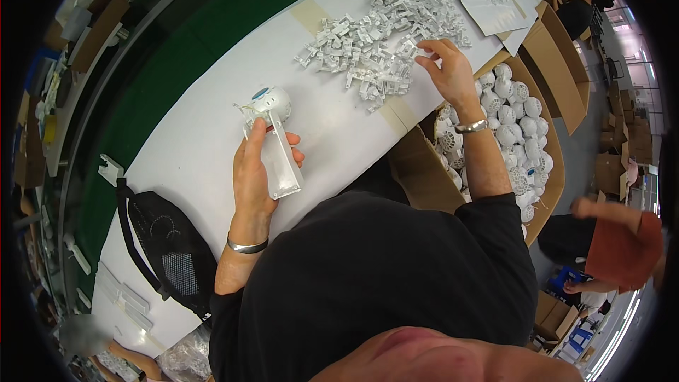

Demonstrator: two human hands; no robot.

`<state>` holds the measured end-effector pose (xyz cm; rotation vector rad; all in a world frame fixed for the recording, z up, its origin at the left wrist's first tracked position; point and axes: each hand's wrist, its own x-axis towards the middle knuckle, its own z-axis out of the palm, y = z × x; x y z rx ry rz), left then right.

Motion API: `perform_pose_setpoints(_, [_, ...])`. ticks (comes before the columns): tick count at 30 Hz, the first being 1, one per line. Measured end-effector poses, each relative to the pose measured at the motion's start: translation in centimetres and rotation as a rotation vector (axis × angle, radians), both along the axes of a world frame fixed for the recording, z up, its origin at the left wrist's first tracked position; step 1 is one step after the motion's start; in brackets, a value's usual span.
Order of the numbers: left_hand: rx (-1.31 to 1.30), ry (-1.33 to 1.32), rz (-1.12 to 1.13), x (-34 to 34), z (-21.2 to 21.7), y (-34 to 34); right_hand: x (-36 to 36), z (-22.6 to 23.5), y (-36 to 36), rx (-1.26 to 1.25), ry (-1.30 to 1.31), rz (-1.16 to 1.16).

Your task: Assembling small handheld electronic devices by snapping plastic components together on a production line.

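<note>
My left hand [256, 170] is wrapped round a white plastic housing [281, 163] over the table. The housing has a long, flat rectangular body and a ball-shaped head [272, 104] with a blue oval on it. My right hand [444, 71] reaches to the right edge of a large heap of small white plastic parts [375, 42]. Its thumb and forefinger are curved and apart, with nothing visible between them.
Beside my right forearm stands an open cardboard box [559, 170] full of round white heads [506, 124]. A black bag [166, 240] lies on the white table [205, 148] at left. A green conveyor belt [159, 110] runs along the far side. A person in orange [622, 247] is at right.
</note>
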<state>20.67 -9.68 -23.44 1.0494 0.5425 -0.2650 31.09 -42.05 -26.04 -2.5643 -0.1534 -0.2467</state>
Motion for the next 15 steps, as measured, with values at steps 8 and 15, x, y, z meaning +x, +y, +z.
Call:
perform_pose_setpoints(8, [0.045,0.002,0.024,-0.3,0.4,-0.4,-1.8,1.8,3.7,0.089,-0.072,0.318])
perform_pose_setpoints(15, [0.028,0.004,0.053,-0.7,-0.2,-0.1,-2.2,0.9,4.9,-0.118,-0.107,0.385])
